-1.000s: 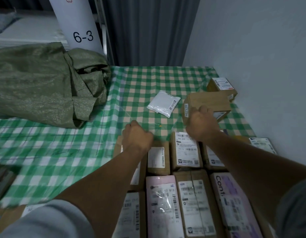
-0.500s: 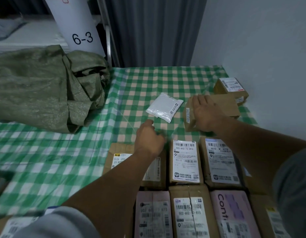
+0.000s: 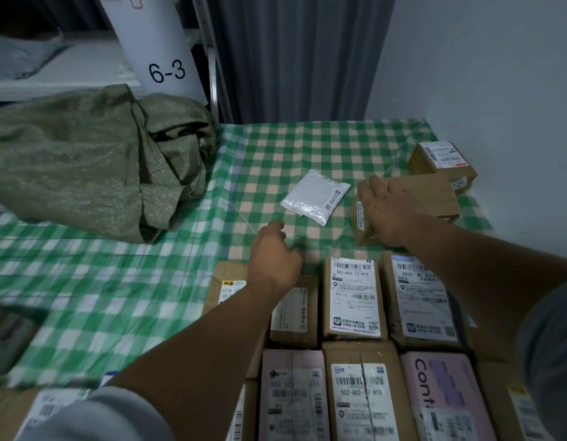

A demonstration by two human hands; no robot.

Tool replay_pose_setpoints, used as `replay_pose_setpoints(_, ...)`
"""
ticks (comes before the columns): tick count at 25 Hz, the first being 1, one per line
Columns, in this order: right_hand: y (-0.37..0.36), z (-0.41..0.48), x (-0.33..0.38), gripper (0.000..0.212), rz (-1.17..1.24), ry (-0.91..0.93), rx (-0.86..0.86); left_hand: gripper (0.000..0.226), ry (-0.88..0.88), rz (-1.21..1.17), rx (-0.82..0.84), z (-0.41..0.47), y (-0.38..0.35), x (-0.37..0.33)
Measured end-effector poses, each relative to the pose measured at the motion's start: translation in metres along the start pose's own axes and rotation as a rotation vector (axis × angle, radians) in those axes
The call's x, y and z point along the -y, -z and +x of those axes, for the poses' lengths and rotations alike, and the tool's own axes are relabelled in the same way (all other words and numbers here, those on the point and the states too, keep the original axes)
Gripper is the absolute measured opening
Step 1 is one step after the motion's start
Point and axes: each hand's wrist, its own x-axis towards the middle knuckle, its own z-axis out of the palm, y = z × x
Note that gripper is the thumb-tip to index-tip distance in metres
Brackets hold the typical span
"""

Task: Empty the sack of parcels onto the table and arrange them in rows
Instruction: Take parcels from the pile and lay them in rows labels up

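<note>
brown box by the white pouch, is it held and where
The right hand lies over the left end of the brown box, palm on top; whether it grips cannot be told. The left hand holds nothing.
</note>
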Motion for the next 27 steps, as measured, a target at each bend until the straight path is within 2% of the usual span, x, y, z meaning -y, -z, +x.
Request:
replay_pose_setpoints(3,-0.001,0.004,0.000,0.099,-0.010,0.023,-0.017,0.059,0.002,-0.009,0.004,-0.006,0.004,0.001)
replay_pose_setpoints(8,-0.004,-0.003,0.004,0.131,-0.140,0.008,-0.037,0.059,0.056,-0.040,-0.016,-0.007,0.017,0.005)
replay_pose_setpoints(14,0.036,-0.037,0.005,0.137,-0.062,-0.009,-0.110,0.044,0.090,-0.128,-0.053,-0.022,0.035,-0.013)
replay_pose_setpoints(18,0.084,-0.059,0.024,0.127,-0.060,0.015,-0.210,0.052,0.075,-0.199,-0.060,-0.039,0.061,-0.021)
replay_pose_setpoints(21,0.116,-0.075,0.055,0.116,-0.082,0.013,-0.249,0.047,0.043,-0.207,-0.068,-0.056,0.092,-0.019)
replay_pose_setpoints(27,0.174,-0.108,0.153,0.105,-0.128,0.048,-0.344,0.045,0.037,-0.154,-0.134,-0.089,0.195,0.025)
